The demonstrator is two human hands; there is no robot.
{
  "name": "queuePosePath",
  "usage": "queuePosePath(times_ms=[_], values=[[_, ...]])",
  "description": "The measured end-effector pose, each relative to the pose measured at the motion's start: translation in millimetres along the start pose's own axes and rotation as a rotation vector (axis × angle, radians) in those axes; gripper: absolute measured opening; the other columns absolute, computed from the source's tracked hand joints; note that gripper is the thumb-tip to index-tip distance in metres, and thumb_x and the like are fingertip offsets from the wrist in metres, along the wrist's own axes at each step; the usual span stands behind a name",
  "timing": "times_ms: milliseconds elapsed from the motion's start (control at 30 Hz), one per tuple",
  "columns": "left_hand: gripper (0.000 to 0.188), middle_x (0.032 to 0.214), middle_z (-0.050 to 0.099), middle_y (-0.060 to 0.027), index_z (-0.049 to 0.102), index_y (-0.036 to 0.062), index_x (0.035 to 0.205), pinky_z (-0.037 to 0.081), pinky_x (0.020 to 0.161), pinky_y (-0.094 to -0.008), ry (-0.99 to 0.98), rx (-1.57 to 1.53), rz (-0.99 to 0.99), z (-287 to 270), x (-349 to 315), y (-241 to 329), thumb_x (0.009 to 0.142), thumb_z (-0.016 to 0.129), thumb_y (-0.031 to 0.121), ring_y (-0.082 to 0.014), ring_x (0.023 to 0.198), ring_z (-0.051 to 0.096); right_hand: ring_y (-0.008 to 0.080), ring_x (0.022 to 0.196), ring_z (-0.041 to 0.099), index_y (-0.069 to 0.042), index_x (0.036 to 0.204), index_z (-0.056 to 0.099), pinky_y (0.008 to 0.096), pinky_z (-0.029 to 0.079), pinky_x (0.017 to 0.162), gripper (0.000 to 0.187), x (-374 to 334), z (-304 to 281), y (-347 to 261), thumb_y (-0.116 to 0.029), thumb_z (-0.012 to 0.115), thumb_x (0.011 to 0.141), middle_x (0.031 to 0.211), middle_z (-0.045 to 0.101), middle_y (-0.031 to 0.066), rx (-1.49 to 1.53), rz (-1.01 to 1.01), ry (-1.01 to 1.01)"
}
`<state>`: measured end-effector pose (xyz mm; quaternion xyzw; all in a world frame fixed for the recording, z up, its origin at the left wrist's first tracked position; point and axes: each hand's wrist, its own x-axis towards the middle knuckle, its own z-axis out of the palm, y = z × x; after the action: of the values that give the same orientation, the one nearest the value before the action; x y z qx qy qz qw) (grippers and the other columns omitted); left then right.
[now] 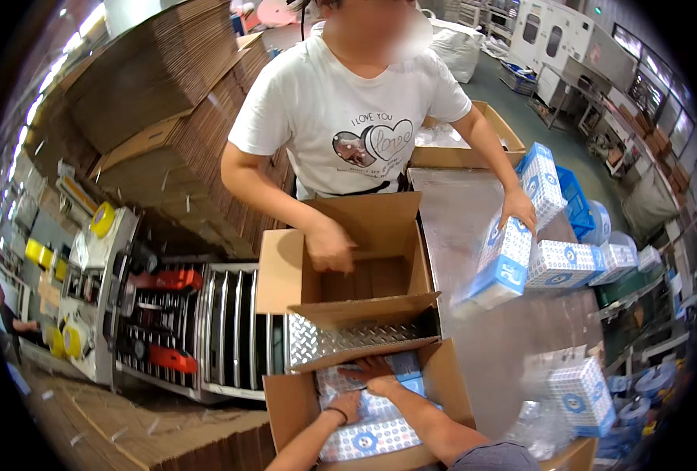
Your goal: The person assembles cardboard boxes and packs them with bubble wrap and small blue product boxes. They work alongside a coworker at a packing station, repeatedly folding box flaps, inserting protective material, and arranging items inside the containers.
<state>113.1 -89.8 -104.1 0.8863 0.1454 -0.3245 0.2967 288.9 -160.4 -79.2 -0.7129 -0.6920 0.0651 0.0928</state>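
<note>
The right hand (374, 374) lies with its fingers spread on the blue-and-white packages (384, 439) inside the near carton (450, 385). The left hand (348, 406) rests on them too; how far its fingers are parted I cannot tell. The packages bear rows of small printed marks and a blue badge. Across, a co-worker grips a similar package (512, 250), its blue end carrying large white characters, and reaches over the far carton (292, 271). The co-worker's white shirt (356, 110) shows dark lettering around two hearts. More printed packages stand on the metal table (474, 345).
</note>
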Motion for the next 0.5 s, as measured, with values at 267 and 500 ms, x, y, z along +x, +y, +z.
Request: queuePosePath(times_ms=[267,500], values=[[0.074,0.157,0.038,-0.0138,0.034,0.0159,0.154,0.023,0.116,-0.0618,-0.226,-0.017,-0.243,-53,4,-1,0.09,0.055,0.046,-0.0343,0.146,0.034,0.0358,0.106,0.065,-0.015,0.128,0.064,0.0423,0.052,0.093,0.047,8,-55,4,-0.013,0.054,0.083,0.114,0.067,0.0216,0.568,0.352,-0.403],[0.032,0.09,0.073,-0.0156,0.063,-0.0011,0.119,0.059,0.07,-0.0373,0.069,-0.787,0.087,-99,5,23,0.096,0.062,0.02,-0.0246,0.079,0.073,0.0203,0.085,0.07,-0.005,0.104,0.072,0.0317,0.056,0.075,0.015,-179,-281,-8,-0.006,0.067,0.09,0.098,0.072,0.0108,0.656,0.795,0.87]])
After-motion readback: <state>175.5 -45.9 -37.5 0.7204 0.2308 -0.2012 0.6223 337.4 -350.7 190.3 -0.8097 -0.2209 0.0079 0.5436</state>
